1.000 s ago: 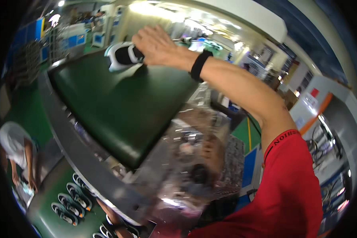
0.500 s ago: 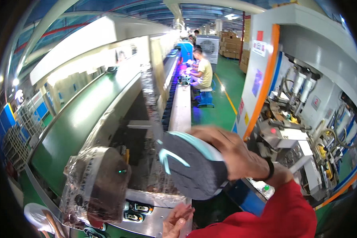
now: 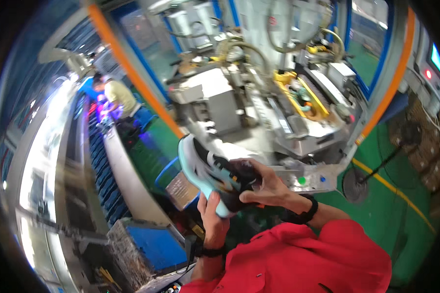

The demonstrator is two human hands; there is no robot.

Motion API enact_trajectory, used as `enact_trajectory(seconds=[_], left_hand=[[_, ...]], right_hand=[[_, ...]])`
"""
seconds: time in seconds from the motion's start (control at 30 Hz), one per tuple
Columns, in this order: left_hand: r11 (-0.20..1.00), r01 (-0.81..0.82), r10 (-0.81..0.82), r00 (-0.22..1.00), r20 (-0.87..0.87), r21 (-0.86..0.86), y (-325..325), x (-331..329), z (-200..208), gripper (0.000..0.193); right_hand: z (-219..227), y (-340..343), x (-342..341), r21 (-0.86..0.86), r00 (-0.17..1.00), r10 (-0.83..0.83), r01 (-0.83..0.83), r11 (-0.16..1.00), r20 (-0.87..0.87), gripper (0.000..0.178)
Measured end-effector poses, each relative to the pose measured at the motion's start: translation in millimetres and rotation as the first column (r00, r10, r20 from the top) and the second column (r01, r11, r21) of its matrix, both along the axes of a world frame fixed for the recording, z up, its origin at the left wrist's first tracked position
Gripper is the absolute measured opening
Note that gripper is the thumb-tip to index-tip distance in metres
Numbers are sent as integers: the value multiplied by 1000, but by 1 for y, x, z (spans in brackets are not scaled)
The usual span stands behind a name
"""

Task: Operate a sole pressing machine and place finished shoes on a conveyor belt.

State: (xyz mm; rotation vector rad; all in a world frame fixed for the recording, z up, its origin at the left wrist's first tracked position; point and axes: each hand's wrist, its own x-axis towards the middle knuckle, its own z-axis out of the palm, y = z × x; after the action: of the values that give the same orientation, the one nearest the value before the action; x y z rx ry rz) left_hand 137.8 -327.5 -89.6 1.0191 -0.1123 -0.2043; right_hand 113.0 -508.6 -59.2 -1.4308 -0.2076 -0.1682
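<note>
A sneaker [image 3: 208, 171] with a black, white and mint upper and a pale mint sole is held in front of me, tilted, its toe pointing up and left. My right hand [image 3: 265, 184] grips it around the black ankle part, the thumb on the near side. From below, my left hand [image 3: 213, 217] holds the mint sole edge near the heel, fingers partly hidden by the shoe. Just beyond the sneaker stands a machine [image 3: 220, 105] with metal blocks, hoses and clamps, blurred by motion.
A yellow tray [image 3: 300, 95] sits on the machine, between orange-edged posts. Left runs a conveyor [image 3: 102, 180], where a seated person [image 3: 120, 100] works. Nearer are a blue-topped box [image 3: 154, 246] and a cardboard box [image 3: 182, 190]. A fan [image 3: 355, 185] stands right, below a screen panel [image 3: 436, 63].
My view has swung right, from the conveyor to the machine. The sneaker has turned from sole-side to upper. My left hand, apart from it before, now holds it too.
</note>
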Motion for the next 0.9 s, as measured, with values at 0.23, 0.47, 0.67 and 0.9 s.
enact_trajectory(seconds=[0.23,0.47,0.67,0.9], left_hand=[[769,500,-554,832,24,398,-199,69,-31,74],[656,75,-389,886,251,751,-377,216,-100,80],[351,-21,-310,941,137,936,-469,290,-174,90],[839,363,-286,928,-238,406,-413,290,-136,24]], right_hand=[[-57,-179,-19,-29,724,-664,672,740,-184,62],[-56,-277,-48,-29,417,-896,905,425,-151,54],[-44,-303,-66,-64,202,-972,975,211,-118,56],[-23,-402,26,-494,245,-961,856,152,128,41]])
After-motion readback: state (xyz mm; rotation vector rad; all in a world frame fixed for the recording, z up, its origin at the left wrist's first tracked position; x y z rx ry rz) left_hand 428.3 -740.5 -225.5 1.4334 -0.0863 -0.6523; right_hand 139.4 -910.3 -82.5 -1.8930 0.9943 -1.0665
